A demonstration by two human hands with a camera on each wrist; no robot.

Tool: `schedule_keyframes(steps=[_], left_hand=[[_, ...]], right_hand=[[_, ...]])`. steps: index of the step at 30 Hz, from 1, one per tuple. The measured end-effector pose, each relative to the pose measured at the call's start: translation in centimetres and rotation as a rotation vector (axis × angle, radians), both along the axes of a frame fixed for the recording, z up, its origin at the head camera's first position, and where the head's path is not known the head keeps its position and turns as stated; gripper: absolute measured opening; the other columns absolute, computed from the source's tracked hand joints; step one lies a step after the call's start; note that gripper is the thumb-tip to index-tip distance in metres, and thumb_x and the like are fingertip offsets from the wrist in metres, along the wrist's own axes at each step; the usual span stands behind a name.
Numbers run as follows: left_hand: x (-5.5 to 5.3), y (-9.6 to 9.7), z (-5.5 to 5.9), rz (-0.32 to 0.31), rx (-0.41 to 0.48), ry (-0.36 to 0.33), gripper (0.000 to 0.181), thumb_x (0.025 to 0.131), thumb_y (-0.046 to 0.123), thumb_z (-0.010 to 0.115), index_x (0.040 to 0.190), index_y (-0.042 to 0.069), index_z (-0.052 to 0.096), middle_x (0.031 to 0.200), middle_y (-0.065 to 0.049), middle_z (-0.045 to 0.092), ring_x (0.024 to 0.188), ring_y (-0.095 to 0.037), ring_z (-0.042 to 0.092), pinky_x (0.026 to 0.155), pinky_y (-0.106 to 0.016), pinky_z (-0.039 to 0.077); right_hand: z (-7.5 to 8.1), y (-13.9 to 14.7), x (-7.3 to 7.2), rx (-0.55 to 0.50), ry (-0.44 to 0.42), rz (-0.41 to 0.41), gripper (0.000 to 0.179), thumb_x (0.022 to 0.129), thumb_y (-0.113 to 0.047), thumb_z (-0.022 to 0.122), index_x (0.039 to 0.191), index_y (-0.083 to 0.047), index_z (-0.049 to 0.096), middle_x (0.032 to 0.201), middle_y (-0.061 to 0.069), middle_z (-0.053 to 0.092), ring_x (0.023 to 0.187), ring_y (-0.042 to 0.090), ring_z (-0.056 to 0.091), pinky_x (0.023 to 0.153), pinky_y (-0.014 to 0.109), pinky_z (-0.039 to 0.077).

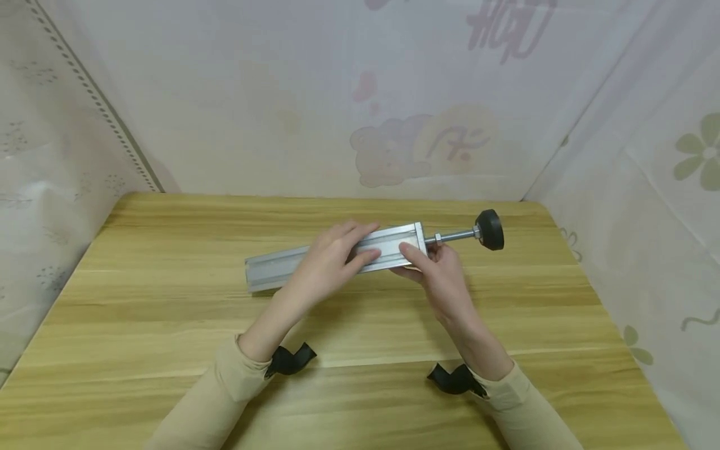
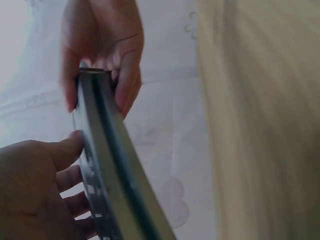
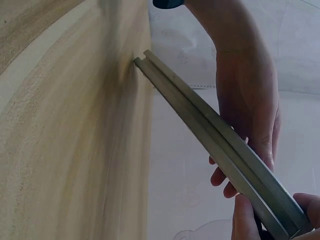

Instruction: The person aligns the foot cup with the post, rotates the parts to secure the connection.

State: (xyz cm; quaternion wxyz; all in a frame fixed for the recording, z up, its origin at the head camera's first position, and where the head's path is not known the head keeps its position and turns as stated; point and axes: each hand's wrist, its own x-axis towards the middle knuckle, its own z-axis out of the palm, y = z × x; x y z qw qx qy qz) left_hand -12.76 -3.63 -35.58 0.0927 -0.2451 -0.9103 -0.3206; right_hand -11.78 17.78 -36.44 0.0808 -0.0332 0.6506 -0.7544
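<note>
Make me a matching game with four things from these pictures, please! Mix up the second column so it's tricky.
Things:
1. metal bar
2. round foot
3. threaded rod
4. tabletop

Clues:
A. black, at the threaded rod's outer end
B. yellowish, with wood grain
C. held by the left hand and right hand
D. sticks out between the metal bar and round foot

Right pairs: 1-C, 2-A, 3-D, 4-B

Yellow-brown wood-grained table (image 1: pixel 365 400), pale printed sheet (image 1: pixel 253 94) behind it with a faded cartoon bear (image 1: pixel 378 156) and purplish lettering (image 1: pixel 509 28), left sheet (image 1: pixel 50 162) with small plant prints (image 1: pixel 52 275), right sheet (image 1: pixel 624 200) with an olive flower (image 1: pixel 709 152)
</note>
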Motion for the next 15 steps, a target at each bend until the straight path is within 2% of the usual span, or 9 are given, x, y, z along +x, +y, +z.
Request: schedule_keyframes(steps=[5,10,15], left_hand=[[0.4,0.2,-0.8,0.009,-0.031,-0.003,0.051,0.105,0.037,0.057,0.150,0.015,0.052,0.133,-0.007,0.067,0.126,-0.030,0.061,0.108,-0.053,0.046],[0.5,0.1,-1.4,0.006,-0.051,-0.025,0.053,0.107,0.039,0.052,0.153,0.014,0.047,0.135,-0.008,0.065,0.129,-0.031,0.058,0.112,-0.054,0.041],[0.4,0.5,-1.6,0.000,-0.063,-0.052,0.068,0.101,0.054,0.057,0.155,0.014,0.044,0.145,-0.009,0.060,0.138,-0.033,0.052,0.117,-0.054,0.036]], right_hand=[[-0.4,-0.3,-0.1,-0.056,-0.051,0.003,0.044,0.101,-0.013,0.063,0.138,0.006,0.047,0.131,0.020,0.060,0.109,0.018,0.072,0.094,0.036,0.060],[-0.6,-0.5,0.0,-0.071,-0.079,-0.008,0.046,0.100,-0.012,0.063,0.139,0.006,0.045,0.130,0.020,0.058,0.107,0.020,0.071,0.093,0.035,0.060],[-0.7,-0.5,0.3,-0.074,-0.079,0.011,0.048,0.101,-0.014,0.062,0.141,0.005,0.045,0.135,0.022,0.056,0.112,0.022,0.070,0.094,0.034,0.060]])
